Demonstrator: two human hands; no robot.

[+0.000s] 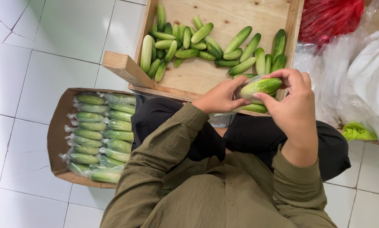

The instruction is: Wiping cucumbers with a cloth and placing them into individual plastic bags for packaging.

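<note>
Cucumber (261, 86) in clear wrap, gripped at both ends by left hand (220, 98) and right hand (291, 101), near wooden crate (223, 76).

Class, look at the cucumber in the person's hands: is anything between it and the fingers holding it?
Yes. Thin clear plastic wrap lies around the cucumber, so both the left hand and right hand grip it through the film.

Crate floor (223, 17) bare (rear) — cucumbers (185, 42) block front.
</note>
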